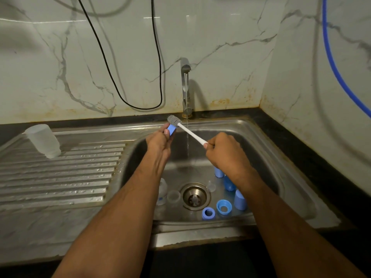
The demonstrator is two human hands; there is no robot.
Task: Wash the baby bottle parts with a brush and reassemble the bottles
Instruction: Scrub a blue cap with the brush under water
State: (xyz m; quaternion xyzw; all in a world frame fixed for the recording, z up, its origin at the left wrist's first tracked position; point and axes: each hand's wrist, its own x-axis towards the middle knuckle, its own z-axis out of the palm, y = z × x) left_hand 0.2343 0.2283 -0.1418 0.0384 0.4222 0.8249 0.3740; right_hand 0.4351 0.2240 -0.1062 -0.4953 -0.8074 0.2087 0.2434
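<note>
1. Small blue plastic bottle cap [171, 129] is held up over the far left part of the sink basin, just left of the running water; the left hand [158, 143] has its fingers [166, 131] curled round it, open side apparently turned toward the brush so bristles can reach.
2. Long white-handled bottle brush with grey silicone bristle head [174, 120] touches the cap's top edge; the right hand [226, 151] clenches the handle end in a fist, which looks good for scrubbing leverage.
3. Both are held beside the thin water stream [188, 137], likely to stay wet without splashing.
4. Still on the basin floor, probably waiting for washing: two blue plastic collar rings [224, 207], three more blue caps [240, 199] near the right forearm, clear silicone pieces [173, 196] beside the drain [194, 196], and a clear bottle body [162, 192] partly hidden by the left forearm.
5. One frosted clear bottle [43, 141] stands mouth-down on the ribbed drainboard [60, 177], seemingly set there to drip dry.
6. Judgement: early in the task, no reassembly yet.
7. Stainless steel sink [281, 157] sits in a dark stone counter [313, 157]; chrome tap [185, 87] is at the back.
8. White marble-look wall tiles [220, 37] show rusty stains low down; a black cable [140, 77] hangs left and a blue hose [333, 63] right.
</note>
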